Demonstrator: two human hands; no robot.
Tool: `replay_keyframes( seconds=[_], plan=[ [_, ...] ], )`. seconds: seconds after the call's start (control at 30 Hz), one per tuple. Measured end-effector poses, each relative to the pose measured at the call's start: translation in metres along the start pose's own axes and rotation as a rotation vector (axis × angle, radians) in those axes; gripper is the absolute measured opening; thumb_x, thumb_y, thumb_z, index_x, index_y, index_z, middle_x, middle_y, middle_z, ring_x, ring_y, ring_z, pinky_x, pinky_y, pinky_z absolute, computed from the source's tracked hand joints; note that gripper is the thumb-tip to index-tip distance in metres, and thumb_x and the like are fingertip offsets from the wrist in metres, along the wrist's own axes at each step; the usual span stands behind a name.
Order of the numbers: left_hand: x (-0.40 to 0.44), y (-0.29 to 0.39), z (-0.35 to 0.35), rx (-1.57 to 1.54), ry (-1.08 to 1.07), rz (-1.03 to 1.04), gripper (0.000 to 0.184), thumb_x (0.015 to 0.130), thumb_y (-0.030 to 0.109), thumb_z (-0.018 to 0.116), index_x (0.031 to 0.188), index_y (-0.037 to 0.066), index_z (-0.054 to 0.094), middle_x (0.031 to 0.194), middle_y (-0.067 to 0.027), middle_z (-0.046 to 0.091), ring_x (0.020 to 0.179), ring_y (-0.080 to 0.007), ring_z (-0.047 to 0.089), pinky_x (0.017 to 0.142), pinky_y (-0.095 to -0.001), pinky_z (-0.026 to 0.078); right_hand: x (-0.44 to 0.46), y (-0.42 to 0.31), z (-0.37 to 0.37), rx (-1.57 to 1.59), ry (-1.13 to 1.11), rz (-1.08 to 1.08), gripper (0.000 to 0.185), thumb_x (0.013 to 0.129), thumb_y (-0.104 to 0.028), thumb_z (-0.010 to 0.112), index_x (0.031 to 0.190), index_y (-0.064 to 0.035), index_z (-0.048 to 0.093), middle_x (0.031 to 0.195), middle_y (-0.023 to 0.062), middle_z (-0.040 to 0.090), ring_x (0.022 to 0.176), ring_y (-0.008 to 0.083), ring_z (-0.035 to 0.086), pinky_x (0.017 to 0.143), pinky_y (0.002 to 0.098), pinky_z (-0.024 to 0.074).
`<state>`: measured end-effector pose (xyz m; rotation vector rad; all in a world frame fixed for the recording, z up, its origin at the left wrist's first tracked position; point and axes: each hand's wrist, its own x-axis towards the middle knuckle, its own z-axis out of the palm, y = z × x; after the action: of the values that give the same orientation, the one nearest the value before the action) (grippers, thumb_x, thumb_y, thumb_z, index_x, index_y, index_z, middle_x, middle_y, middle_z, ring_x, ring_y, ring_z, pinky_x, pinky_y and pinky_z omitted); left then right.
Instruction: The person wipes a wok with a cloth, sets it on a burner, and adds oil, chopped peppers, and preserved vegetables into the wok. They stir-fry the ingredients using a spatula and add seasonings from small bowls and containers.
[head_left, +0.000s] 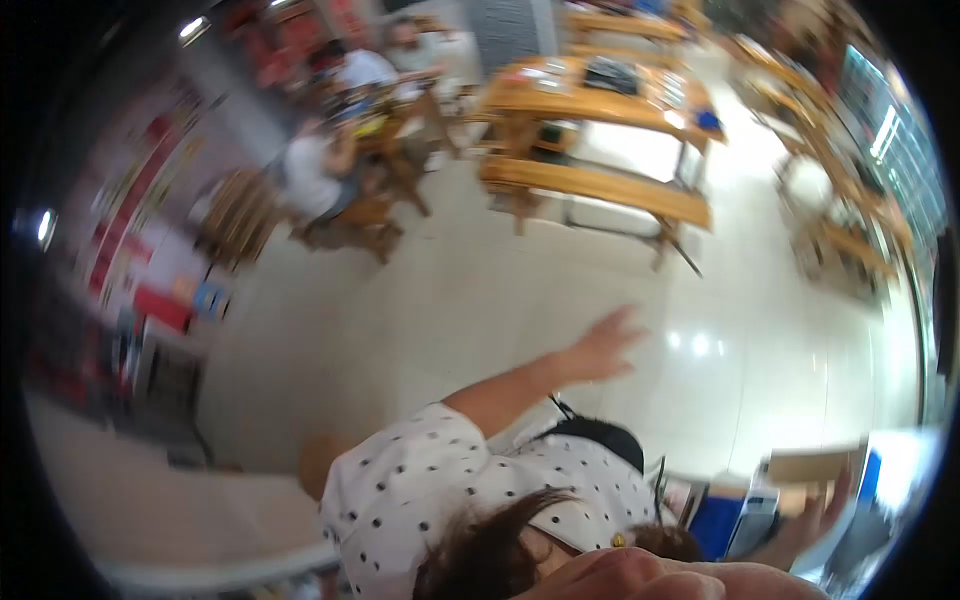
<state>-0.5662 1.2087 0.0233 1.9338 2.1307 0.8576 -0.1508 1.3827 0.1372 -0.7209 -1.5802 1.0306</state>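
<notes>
My left hand (pixel 600 347) reaches out over the pale tiled floor (pixel 480 300) with its fingers spread. Nothing is in it, and motion blurs it a little. Over at the lower right, my right hand (pixel 818 520) is raised in front of some boxes and blurred, its fingers apparently stretched up and apart. I see nothing held there; whether it touches the boxes I cannot tell. My white blouse with dark dots (pixel 400 490) fills the lower middle, and a black item (pixel 600 440) shows at my waist. A skin-coloured shape very close to the lens covers the bottom edge.
A wooden table (pixel 510 97) with several things on it stands ahead, a wooden bench (pixel 590 190) before it. People (pixel 310 175) sit at another table on the upper left. More wooden furniture (pixel 850 240) lines the right. A blue box (pixel 715 520) lies near my right hand.
</notes>
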Motion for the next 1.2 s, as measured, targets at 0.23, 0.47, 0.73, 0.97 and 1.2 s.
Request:
replay_keyframes(
  seconds=[0.23,0.47,0.73,0.97,1.2],
  plan=[
    [-0.059,-0.067,-0.052,0.127,-0.6,-0.567,0.071,0.079,0.032,0.063,0.134,0.002,0.032,0.14,-0.0228,0.028,0.13,-0.0365,0.025,0.108,-0.0418,0.022,0.024,0.006,0.057,-0.215,-0.164,0.201,0.04,0.07,-0.011,0.069,0.109,-0.013,0.059,0.135,0.0119,0.042,0.127,0.0285,0.036,0.104,0.0413,0.0301],
    [-0.051,-0.115,-0.041,0.282,-0.943,-0.569,0.077,0.079,0.039,0.063,0.136,0.001,0.029,0.142,-0.0227,0.025,0.133,-0.0354,0.021,0.109,-0.0415,0.019,-0.034,0.033,0.031,-0.403,-0.093,0.39,0.014,0.073,-0.016,0.065,0.078,-0.0029,0.063,0.137,0.0182,0.038,0.131,0.0347,0.028,0.105,0.0397,0.0269],
    [0.159,-0.017,0.024,0.063,-0.613,0.369,0.058,0.077,0.016,0.066,0.127,0.001,0.04,0.128,-0.0232,0.043,0.117,-0.0374,0.043,0.097,-0.0419,0.037,-0.114,-0.026,0.028,-0.475,0.005,0.697,0.062,0.075,-0.016,0.067,0.131,-0.0049,0.042,0.131,0.0205,0.037,0.123,0.0291,0.039,0.102,0.0357,0.0298],
    [0.18,0.066,0.058,-0.206,-0.608,0.417,0.059,0.08,0.021,0.065,0.129,0.002,0.039,0.129,-0.0204,0.045,0.119,-0.0348,0.043,0.1,-0.0394,0.035,-0.153,0.003,0.006,-0.448,0.21,0.723,0.058,0.075,-0.004,0.06,0.13,-0.0058,0.043,0.115,0.018,0.053,0.112,0.0267,0.05,0.099,0.0336,0.0341],
    [0.129,-0.063,0.031,0.035,-0.75,0.187,0.056,0.079,0.025,0.066,0.125,0.0,0.044,0.124,-0.0218,0.049,0.115,-0.0352,0.046,0.096,-0.0388,0.038,-0.079,-0.012,0.057,-0.547,-0.045,0.34,0.037,0.072,-0.011,0.066,0.107,-0.0072,0.056,0.14,0.0197,0.031,0.127,0.0349,0.033,0.104,0.0361,0.0301]
  ],
)
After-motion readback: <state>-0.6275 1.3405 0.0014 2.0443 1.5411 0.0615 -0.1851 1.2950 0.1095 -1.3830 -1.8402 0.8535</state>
